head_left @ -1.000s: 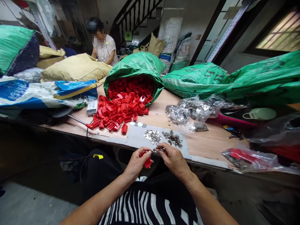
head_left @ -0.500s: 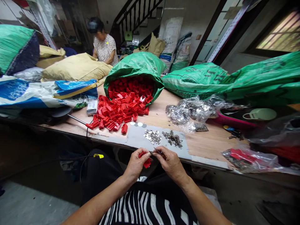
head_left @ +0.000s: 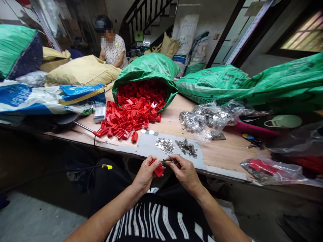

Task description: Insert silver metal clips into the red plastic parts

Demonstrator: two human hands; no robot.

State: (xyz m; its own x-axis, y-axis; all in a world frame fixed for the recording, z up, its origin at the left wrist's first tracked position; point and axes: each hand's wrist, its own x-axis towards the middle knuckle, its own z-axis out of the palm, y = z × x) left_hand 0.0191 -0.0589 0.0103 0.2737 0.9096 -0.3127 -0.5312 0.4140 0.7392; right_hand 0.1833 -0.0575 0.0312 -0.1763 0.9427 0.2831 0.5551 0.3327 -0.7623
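My left hand [head_left: 147, 171] is closed around a red plastic part [head_left: 158, 168], its fingers curled over part of it. Close beside it, my right hand [head_left: 183, 169] pinches a thin, dark, pointed tool [head_left: 170, 158]; its kind cannot be made out. A small dark metal piece [head_left: 164, 161] shows in the gap between the two hands, and which hand bears it is unclear. Just beyond my fingers on a grey mat [head_left: 148, 148] lie a pile of shiny flat metal pieces [head_left: 165, 146] and a pile of darker metal pieces [head_left: 186, 148].
Red parts [head_left: 128, 116] spill from a green sack [head_left: 151, 65] onto the table. Bagged metal pieces [head_left: 202, 117] and a pink-rimmed bin [head_left: 254, 129] stand to the right. A red-handled tool [head_left: 100, 133] lies left. Across the table sits another person [head_left: 113, 50].
The red part has turned in my left hand and shows more of its face. My right hand has shifted slightly away from the left, with the pointed tool still in its fingers.
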